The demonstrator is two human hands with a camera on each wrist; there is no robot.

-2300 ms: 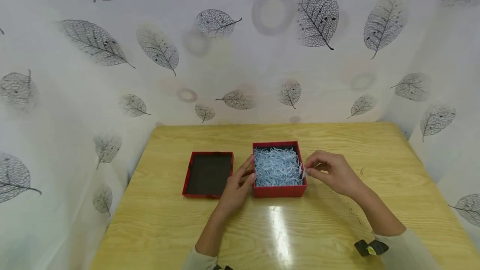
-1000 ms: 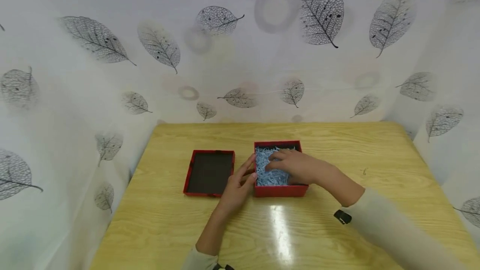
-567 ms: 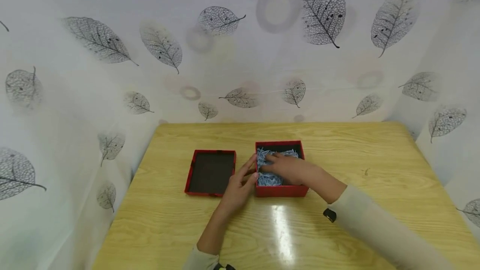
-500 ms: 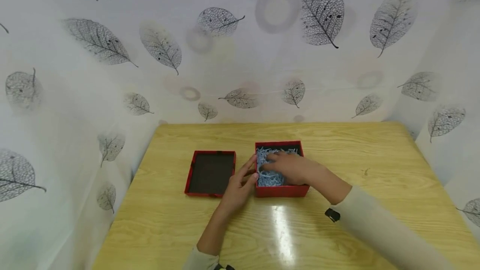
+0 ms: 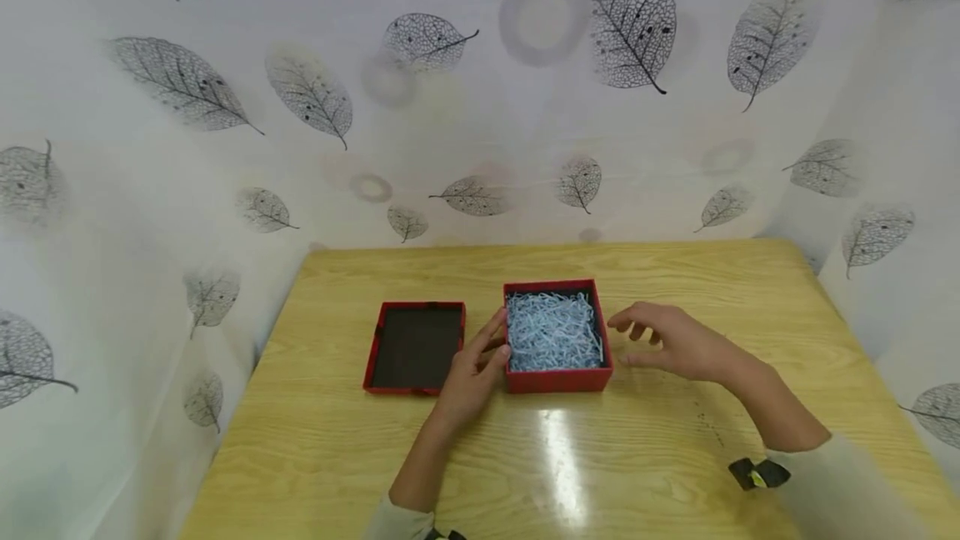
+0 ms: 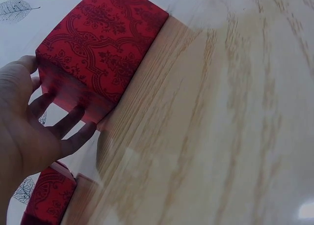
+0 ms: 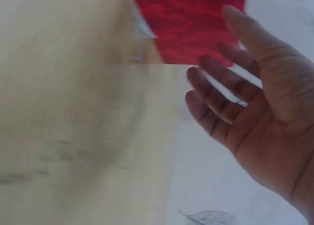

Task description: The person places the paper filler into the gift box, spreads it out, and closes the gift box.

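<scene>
A red box stands on the table, filled with pale blue shredded paper. My left hand rests its spread fingertips and thumb against the box's left wall. In the left wrist view, the fingers of the left hand touch the red box, whose outside carries a dark scroll pattern. To the right of the box my right hand hovers, fingers loosely bent and thumb apart, holding nothing. The right wrist view, blurred, has the right hand near the red box wall.
Left of the box lies the lid, dark inside up and red-rimmed; part of it, the red lid edge, shows in the left wrist view. The wooden table meets a leaf-print backdrop behind and at both sides.
My right hand was inside the box, pressing into the shredded paper; it has lifted out and moved right. The paper now lies fairly level. The left hand has stayed on the box.
</scene>
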